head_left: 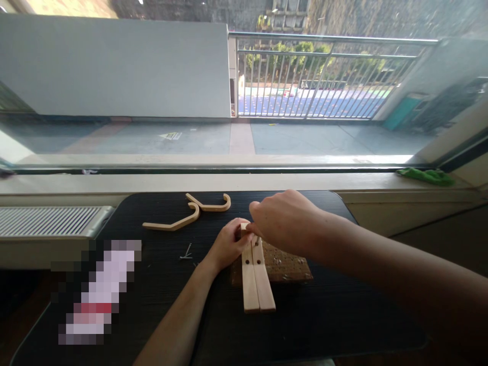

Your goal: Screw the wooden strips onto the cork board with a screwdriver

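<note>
Left hand (227, 245) and right hand (285, 221) bare; forearms uncovered to frame edge.

Two slats (257, 284): pale bare wood, smooth and matt, no varnish visible; the two curved pieces (173, 223) look to be the same wood. Board (292, 267) under the slats: brown, coarse, dull, pitted with small holes; fibre or cork cannot be told. Table top (160, 305): black, matt, fine linear grain; radiator grille (49, 219): pale painted metal, satin; cloth (425, 176): green, soft, matt.

The right hand (284, 223) hides the far ends of the wooden slats (257, 279); a pixelated patch (97, 292) blurs something on the worktop (160, 305).
</note>
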Demonstrator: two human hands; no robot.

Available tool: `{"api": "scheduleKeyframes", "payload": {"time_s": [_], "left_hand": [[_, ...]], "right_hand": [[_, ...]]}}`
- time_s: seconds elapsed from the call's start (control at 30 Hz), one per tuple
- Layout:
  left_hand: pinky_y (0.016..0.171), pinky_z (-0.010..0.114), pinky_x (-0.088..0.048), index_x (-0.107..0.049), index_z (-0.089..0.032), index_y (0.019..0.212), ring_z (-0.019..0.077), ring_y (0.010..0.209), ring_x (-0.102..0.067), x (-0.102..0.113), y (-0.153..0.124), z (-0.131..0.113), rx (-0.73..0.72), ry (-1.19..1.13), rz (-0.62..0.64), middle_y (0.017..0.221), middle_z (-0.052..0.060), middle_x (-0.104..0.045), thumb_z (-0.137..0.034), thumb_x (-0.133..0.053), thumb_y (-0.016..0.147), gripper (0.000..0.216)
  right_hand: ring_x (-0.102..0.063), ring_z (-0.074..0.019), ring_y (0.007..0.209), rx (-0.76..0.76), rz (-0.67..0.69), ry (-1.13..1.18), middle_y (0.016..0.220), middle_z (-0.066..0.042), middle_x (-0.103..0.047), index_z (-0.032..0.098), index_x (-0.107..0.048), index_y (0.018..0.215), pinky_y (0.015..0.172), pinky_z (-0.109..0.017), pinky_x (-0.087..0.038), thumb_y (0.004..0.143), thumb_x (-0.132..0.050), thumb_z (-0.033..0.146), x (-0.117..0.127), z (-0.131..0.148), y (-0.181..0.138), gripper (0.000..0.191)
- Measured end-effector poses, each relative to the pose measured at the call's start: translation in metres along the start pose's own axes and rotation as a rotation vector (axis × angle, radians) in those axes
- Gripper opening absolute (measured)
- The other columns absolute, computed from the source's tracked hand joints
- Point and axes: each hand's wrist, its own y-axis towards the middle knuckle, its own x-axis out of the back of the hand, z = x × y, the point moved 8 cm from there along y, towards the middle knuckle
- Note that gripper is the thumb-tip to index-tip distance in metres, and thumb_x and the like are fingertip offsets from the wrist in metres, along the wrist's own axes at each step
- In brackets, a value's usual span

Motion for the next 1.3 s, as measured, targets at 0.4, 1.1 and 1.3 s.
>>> {"api": "scheduleKeyframes", "payload": {"time_s": [0.4, 1.1, 1.3], "left_hand": [[0.065, 0.024, -0.044, -0.061, -0.015, 0.082, 0.0144, 0.073, -0.053, 0.003, 0.001, -0.009, 0.022, -0.023, -0.006, 0.078, 0.001, -0.061, -0.013, -0.060, 0.072, 0.010], [0.064, 0.024, -0.043, -0.060, -0.016, 0.088, 0.0149, 0.074, -0.053, 0.000, 0.000, -0.008, 0.002, -0.061, 0.026, 0.075, 0.000, -0.056, -0.019, -0.058, 0.078, 0.011], [0.064, 0.023, -0.042, -0.060, -0.016, 0.089, 0.0129, 0.070, -0.050, 0.000, 0.000, -0.007, 0.020, -0.058, 0.036, 0.073, -0.002, -0.053, -0.017, -0.058, 0.076, 0.014]], "right_hand": [[-0.058, -0.0180, 0.059, 0.202, 0.008, 0.251, 0.074, -0.008, -0.067, 0.014, -0.059, 0.109, 0.049, -0.029, -0.031, 0.093, -0.042, 0.032, 0.001, 0.001, -0.007, 0.030], [-0.056, -0.0189, 0.058, 0.154, -0.010, 0.387, 0.077, -0.007, -0.070, 0.025, -0.061, 0.110, 0.054, -0.034, -0.035, 0.097, -0.044, 0.031, -0.005, -0.009, -0.006, 0.023], [-0.053, -0.0181, 0.055, 0.159, -0.041, 0.308, 0.076, -0.007, -0.069, 0.025, -0.060, 0.118, 0.051, -0.033, -0.033, 0.098, -0.044, 0.029, -0.004, -0.007, -0.009, 0.026]]}}
